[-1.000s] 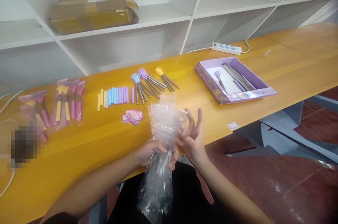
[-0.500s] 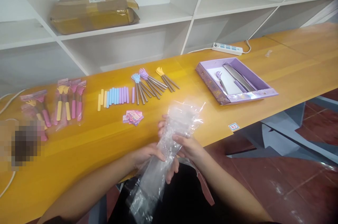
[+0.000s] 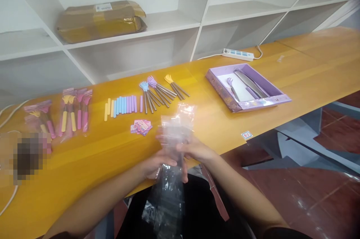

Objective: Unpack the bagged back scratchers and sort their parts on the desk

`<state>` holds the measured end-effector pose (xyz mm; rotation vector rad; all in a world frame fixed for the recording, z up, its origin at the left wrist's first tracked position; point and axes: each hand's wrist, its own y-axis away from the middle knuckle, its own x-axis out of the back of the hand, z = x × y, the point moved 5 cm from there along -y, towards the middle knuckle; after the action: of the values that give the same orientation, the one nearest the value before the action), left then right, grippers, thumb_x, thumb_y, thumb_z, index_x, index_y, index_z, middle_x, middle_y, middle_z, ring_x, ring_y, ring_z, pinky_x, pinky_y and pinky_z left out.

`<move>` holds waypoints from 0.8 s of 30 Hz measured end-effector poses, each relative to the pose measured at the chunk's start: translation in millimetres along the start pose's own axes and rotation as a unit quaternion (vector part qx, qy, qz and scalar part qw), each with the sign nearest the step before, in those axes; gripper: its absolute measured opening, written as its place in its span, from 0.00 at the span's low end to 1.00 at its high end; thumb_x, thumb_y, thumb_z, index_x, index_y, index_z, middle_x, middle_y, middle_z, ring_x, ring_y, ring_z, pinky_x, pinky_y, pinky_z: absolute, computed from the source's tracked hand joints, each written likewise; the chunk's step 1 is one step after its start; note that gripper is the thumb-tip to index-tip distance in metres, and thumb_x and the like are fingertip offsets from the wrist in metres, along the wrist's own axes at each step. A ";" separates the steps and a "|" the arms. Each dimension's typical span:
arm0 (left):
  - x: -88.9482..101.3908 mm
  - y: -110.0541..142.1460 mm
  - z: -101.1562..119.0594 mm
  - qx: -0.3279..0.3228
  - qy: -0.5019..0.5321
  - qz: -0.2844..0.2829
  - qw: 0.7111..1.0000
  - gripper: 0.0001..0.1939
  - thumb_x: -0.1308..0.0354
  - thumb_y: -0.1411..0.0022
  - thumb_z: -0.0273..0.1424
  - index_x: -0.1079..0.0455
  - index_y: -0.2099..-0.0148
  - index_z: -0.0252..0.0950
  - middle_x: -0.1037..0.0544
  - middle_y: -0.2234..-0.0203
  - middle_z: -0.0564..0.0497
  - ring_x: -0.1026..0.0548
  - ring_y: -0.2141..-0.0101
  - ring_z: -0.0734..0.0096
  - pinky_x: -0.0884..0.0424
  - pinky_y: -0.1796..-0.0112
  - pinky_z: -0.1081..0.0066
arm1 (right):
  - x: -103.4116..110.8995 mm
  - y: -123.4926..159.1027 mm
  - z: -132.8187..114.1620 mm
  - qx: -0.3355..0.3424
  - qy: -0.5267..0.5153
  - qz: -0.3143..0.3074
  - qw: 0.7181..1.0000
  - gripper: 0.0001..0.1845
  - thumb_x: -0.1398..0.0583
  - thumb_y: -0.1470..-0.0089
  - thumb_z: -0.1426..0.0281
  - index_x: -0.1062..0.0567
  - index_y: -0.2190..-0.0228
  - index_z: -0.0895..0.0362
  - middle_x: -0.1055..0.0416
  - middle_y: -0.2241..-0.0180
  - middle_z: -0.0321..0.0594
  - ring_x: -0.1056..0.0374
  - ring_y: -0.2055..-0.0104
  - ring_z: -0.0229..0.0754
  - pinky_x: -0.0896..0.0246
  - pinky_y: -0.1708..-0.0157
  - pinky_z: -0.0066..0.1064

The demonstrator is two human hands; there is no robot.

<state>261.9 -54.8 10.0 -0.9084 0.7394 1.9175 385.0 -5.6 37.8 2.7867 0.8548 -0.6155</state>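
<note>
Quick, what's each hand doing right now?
Left hand: closed, holding clear plastic bags.
Right hand: closed on the same clear plastic bags, farther from the body.

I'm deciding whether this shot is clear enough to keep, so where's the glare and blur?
Head view: glints streak the clear plastic, whose upper end looks blurred near the right hand; head view again: bright reflections on the floor, the upper-right corner darkened, and pixel blocks mask a patch at left.
</note>
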 end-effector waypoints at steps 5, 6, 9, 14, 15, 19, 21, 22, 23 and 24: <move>2.1 -0.9 -10.5 -0.019 0.025 0.013 0.999 0.25 0.34 0.38 0.29 0.23 0.39 0.32 0.17 0.60 0.41 0.14 0.62 0.52 0.19 0.56 0.56 | 42.8 -9.7 -57.9 0.206 -0.036 0.147 0.967 0.31 0.31 0.39 0.49 0.26 0.37 0.39 0.33 0.29 0.36 0.32 0.31 0.50 0.31 0.35 0.46; 2.1 -1.6 -11.0 -0.018 0.025 0.013 0.999 0.26 0.34 0.38 0.29 0.23 0.38 0.32 0.17 0.59 0.41 0.14 0.62 0.52 0.19 0.56 0.55 | 44.3 -12.8 -63.8 0.191 -0.016 0.125 0.973 0.30 0.34 0.36 0.46 0.25 0.37 0.40 0.35 0.28 0.37 0.34 0.29 0.53 0.33 0.33 0.50; 1.4 -3.6 -10.0 -0.019 0.017 0.008 1.000 0.27 0.34 0.38 0.31 0.24 0.37 0.31 0.17 0.56 0.39 0.14 0.61 0.50 0.19 0.55 0.53 | 41.1 -17.7 -66.4 0.112 0.066 0.028 0.991 0.33 0.43 0.33 0.39 0.21 0.40 0.47 0.31 0.31 0.44 0.35 0.28 0.59 0.40 0.29 0.58; 3.0 -4.3 -8.1 -0.018 0.022 0.012 1.000 0.27 0.32 0.38 0.31 0.24 0.38 0.31 0.16 0.55 0.38 0.14 0.60 0.50 0.19 0.53 0.53 | 34.5 -10.2 -70.2 0.131 0.146 0.025 0.980 0.34 0.42 0.33 0.39 0.24 0.37 0.44 0.31 0.30 0.40 0.37 0.27 0.54 0.42 0.27 0.53; 4.5 -4.2 -7.9 -0.018 0.024 0.016 0.999 0.27 0.32 0.38 0.31 0.24 0.38 0.31 0.16 0.54 0.37 0.14 0.59 0.50 0.19 0.52 0.52 | 31.1 -8.3 -70.9 0.116 0.162 0.023 0.980 0.34 0.42 0.33 0.39 0.24 0.36 0.44 0.32 0.30 0.41 0.37 0.27 0.54 0.42 0.27 0.53; 10.2 -3.9 -9.0 -0.008 0.025 0.022 0.999 0.22 0.32 0.38 0.32 0.21 0.43 0.29 0.15 0.56 0.36 0.14 0.58 0.51 0.21 0.49 0.53 | 19.2 0.4 -82.0 0.094 0.245 0.030 0.964 0.33 0.42 0.32 0.40 0.25 0.35 0.42 0.31 0.30 0.40 0.38 0.26 0.54 0.44 0.26 0.56; 11.2 -3.9 -10.7 -0.003 0.017 0.024 1.000 0.20 0.32 0.38 0.33 0.19 0.47 0.27 0.15 0.59 0.36 0.14 0.58 0.53 0.21 0.49 0.55 | 16.6 3.0 -85.5 0.082 0.281 0.017 0.956 0.32 0.42 0.32 0.41 0.23 0.36 0.42 0.28 0.32 0.41 0.35 0.28 0.55 0.42 0.27 0.59; 10.9 -3.8 -11.8 0.000 0.011 0.027 1.000 0.19 0.32 0.38 0.33 0.19 0.49 0.26 0.15 0.60 0.35 0.15 0.58 0.53 0.21 0.49 0.56 | 18.1 4.2 -87.6 0.082 0.294 0.026 0.952 0.31 0.41 0.32 0.42 0.23 0.37 0.42 0.28 0.33 0.41 0.34 0.29 0.56 0.41 0.28 0.60; 10.3 -3.7 -12.9 0.002 0.006 0.032 0.999 0.19 0.32 0.39 0.34 0.18 0.50 0.26 0.15 0.61 0.35 0.15 0.59 0.54 0.21 0.50 0.58 | 21.5 5.5 -89.7 0.088 0.301 0.043 0.948 0.30 0.41 0.31 0.42 0.24 0.36 0.41 0.29 0.32 0.41 0.35 0.29 0.56 0.41 0.28 0.60; 9.4 -3.4 -14.0 0.002 0.004 0.040 0.999 0.19 0.31 0.40 0.33 0.18 0.50 0.26 0.15 0.60 0.36 0.15 0.60 0.55 0.21 0.52 0.59 | 25.7 6.7 -90.8 0.092 0.303 0.059 0.947 0.31 0.40 0.32 0.43 0.25 0.35 0.41 0.30 0.31 0.41 0.35 0.28 0.56 0.41 0.28 0.60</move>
<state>265.9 -59.9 -5.9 -0.8967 0.7944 1.9835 438.7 26.2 108.9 3.2190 0.7342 0.2200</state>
